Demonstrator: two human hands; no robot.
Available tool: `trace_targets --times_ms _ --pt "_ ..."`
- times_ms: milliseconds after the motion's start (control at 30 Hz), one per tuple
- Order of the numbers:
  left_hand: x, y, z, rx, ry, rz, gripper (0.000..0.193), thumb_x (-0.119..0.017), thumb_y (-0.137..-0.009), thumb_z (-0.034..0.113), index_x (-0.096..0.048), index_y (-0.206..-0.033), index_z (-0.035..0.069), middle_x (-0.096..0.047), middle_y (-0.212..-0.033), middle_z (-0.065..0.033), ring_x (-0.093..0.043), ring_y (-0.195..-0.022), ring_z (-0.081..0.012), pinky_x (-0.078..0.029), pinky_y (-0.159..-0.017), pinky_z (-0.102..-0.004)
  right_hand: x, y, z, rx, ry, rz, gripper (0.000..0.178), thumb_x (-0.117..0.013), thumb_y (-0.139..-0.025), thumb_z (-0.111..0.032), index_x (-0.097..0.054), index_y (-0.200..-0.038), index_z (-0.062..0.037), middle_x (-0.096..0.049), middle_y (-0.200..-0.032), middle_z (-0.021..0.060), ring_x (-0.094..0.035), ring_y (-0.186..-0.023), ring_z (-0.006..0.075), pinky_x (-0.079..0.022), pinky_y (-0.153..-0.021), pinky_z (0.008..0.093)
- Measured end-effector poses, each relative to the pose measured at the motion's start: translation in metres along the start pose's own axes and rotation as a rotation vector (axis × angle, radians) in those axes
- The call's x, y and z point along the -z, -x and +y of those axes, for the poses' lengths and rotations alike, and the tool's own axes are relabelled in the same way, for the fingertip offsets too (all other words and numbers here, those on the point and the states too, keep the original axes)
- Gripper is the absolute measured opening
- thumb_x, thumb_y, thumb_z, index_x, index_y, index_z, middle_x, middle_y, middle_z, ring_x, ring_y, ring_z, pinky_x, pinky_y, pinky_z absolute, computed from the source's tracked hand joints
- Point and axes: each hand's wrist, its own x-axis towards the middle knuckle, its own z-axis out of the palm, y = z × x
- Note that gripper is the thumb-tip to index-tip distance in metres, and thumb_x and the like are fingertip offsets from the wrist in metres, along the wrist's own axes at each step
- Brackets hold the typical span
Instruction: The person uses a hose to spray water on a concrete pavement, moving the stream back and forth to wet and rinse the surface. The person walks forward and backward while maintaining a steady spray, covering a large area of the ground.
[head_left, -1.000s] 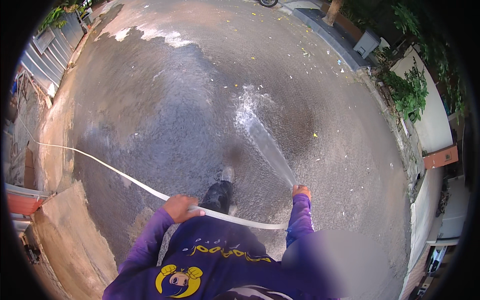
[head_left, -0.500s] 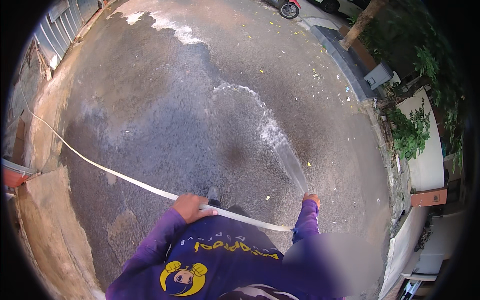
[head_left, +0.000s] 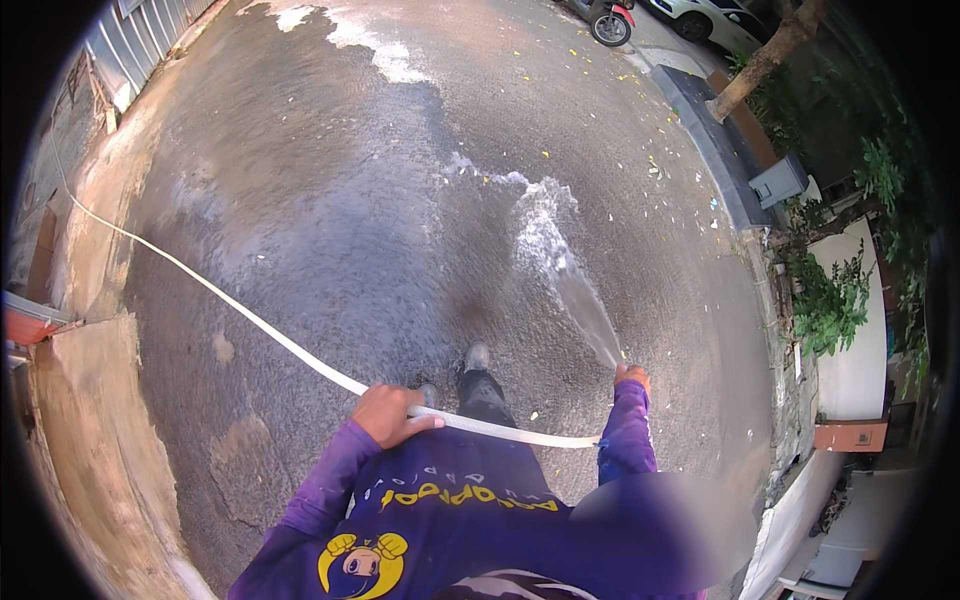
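While gripping the hose (head_left: pixel 300 350), left hand (head_left: pixel 392 412) closed around it; right hand (head_left: pixel 630 378) clamped on its end, spraying water (head_left: pixel 548 245) onto wet road (head_left: pixel 330 200).

one white hose (head_left: pixel 250 325), two hands, one scooter (head_left: pixel 610 20), one car (head_left: pixel 705 18)

- Hose (head_left: pixel 260 325): white, pale.
- Sleeves/top (head_left: pixel 450 510): purple w/ yellow print + yellow cartoon figure.
- Pavement (head_left: pixel 380 220): grey asphalt, dark wet patches, scattered yellow flecks.
- Water spray (head_left: pixel 560 265): white.
- Shoe (head_left: pixel 477 357): grey.
- Plants (head_left: pixel 830 300): green, against white wall (head_left: pixel 855 370).
- Fence (head_left: pixel 140 45): grey, ribbed.
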Motion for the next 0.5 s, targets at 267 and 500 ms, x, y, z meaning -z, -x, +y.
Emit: trace_targets --times_ms 267,500 --pt "0.018 -0.033 -0.009 0.037 0.025 0.053 0.054 -0.071 -0.086 0.058 -0.07 -0.079 0.005 -0.068 -0.074 -0.0187 -0.068 -0.075 -0.0405 -0.053 -0.07 -0.049 -0.003 -0.041 -0.06 0.052 -0.015 0.027 0.05 -0.065 -0.088 -0.051 -0.074 -0.12 -0.0132 -0.07 -0.122 0.0208 -0.066 -0.117 0.0374 -0.051 -0.103 0.0468" --pt "0.023 -0.052 -0.009 0.102 0.024 0.108 0.053 -0.074 -0.084 0.055 -0.068 -0.077 0.003 -0.067 -0.072 -0.0206 -0.067 -0.074 -0.0425 -0.051 -0.071 -0.0495 -0.011 -0.083 -0.109 0.102 0.02 -0.037 0.049 -0.063 -0.09 -0.049 -0.073 -0.121 -0.0111 -0.071 -0.119 0.022 -0.067 -0.115 0.0388 -0.052 -0.101 0.0474"
